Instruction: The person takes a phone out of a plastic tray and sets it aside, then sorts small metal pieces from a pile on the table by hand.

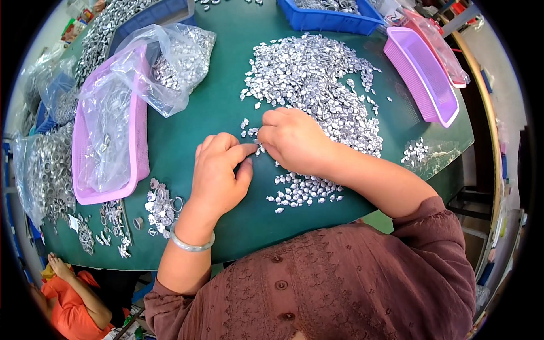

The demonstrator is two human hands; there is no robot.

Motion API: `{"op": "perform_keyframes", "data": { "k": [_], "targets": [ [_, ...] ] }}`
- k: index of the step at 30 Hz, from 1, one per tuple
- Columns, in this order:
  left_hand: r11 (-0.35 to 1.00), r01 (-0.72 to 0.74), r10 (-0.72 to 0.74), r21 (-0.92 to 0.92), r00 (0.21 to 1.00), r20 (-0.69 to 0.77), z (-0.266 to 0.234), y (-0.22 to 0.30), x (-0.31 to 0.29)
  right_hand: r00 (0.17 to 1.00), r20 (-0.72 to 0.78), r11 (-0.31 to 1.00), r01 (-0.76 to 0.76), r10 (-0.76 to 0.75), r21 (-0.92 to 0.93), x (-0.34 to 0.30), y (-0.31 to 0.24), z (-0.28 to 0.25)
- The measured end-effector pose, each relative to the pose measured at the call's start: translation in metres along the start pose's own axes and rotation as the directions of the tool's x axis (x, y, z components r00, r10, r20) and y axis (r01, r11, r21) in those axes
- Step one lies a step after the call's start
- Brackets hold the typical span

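Note:
A broad heap of small silvery metal pieces (317,79) is spread over the green table (226,73). At its near left edge my hands almost meet. My right hand (297,139) is closed, fingers curled downward, their tips hidden. My left hand (218,175) is closed too, its index finger pointing at a few loose silvery pieces (259,151) between the hands. Whatever either hand pinches is too small and covered to make out. Below my right hand lies a smaller group of rounded silvery pieces (303,190), apart from the heap.
On the left a pink basket (141,153) holds plastic bags, beside a clear bag of metal pieces (184,62). Nearer lie flower-shaped pieces (160,209). A blue tray (334,21) and a purple basket (425,79) stand far right. Another person in orange (73,300) sits lower left.

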State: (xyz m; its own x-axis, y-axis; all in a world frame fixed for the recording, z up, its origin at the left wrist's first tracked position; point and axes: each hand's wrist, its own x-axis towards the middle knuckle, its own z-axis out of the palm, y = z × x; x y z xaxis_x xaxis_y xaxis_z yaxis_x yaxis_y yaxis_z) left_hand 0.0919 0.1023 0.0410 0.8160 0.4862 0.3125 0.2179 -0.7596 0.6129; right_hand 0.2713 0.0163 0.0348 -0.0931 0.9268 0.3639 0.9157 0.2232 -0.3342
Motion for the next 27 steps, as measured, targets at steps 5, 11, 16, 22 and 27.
{"op": "perform_keyframes", "data": {
  "k": [5, 11, 16, 22, 27],
  "targets": [
    [0.999, -0.038, 0.037, 0.034, 0.999, 0.026, -0.001, -0.002, 0.0, 1.0, 0.005, 0.994, 0.012, -0.013, 0.112, -0.003, 0.007, -0.005],
    [0.998, -0.053, 0.053, -0.038, 0.998, 0.021, 0.001, -0.004, -0.003, 1.0, -0.017, 0.993, -0.006, 0.008, 0.119, 0.001, 0.0, -0.002],
    [0.999, -0.003, 0.001, -0.046, 0.999, -0.035, 0.0, -0.007, 0.001, 0.998, 0.055, 0.998, -0.019, 0.016, 0.052, 0.005, -0.002, 0.0],
    [1.0, -0.015, 0.013, -0.027, 0.998, -0.064, 0.003, -0.007, 0.0, 0.999, 0.043, 0.999, -0.032, 0.031, 0.042, 0.011, 0.005, -0.01],
    [1.0, 0.011, -0.012, -0.023, 0.999, -0.045, 0.003, -0.006, -0.001, 0.996, 0.08, 0.999, -0.044, 0.041, 0.029, 0.017, 0.004, -0.009]
  ]
}}
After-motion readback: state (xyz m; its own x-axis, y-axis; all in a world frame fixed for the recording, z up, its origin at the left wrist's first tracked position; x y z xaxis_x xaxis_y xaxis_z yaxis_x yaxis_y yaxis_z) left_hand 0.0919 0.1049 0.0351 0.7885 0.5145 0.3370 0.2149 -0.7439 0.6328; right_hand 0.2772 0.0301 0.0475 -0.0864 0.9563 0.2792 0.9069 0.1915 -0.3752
